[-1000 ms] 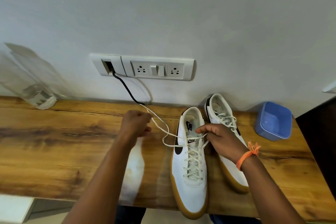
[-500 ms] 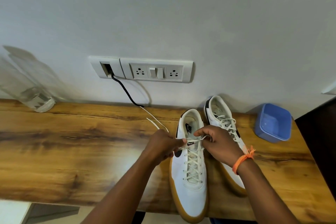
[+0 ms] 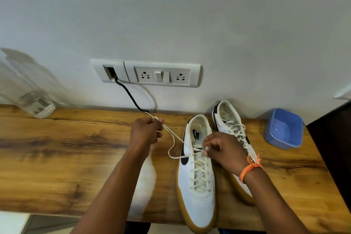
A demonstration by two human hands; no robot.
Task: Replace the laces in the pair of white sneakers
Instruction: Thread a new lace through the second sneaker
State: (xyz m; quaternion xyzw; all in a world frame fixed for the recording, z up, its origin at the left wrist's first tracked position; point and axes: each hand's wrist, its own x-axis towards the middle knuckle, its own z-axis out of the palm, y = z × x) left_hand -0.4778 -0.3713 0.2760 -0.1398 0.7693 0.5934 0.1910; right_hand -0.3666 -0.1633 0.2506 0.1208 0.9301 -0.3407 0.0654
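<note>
Two white sneakers with tan soles stand on the wooden table (image 3: pixel 57 157), toes toward me. The nearer, left sneaker (image 3: pixel 197 201) is laced up with a cream lace (image 3: pixel 171 155) whose free end loops off to the left. My left hand (image 3: pixel 146 132) pinches that lace end and holds it out up-left of the shoe. My right hand (image 3: pixel 222 148) pinches the lace at the top eyelets beside the tongue. The second sneaker (image 3: pixel 228 118) stands behind my right hand, laced, its front half hidden by my wrist.
A blue plastic tub (image 3: pixel 284 128) sits at the right near the table's end. A clear bottle (image 3: pixel 32 100) leans at the back left. A wall socket panel (image 3: pixel 161 75) has a black cable (image 3: pixel 131 97) running down to the table.
My left hand went in to the shoe's top eyelets, then pulled back out to the up-left, drawing the lace end with it. My right hand stayed at the eyelets.
</note>
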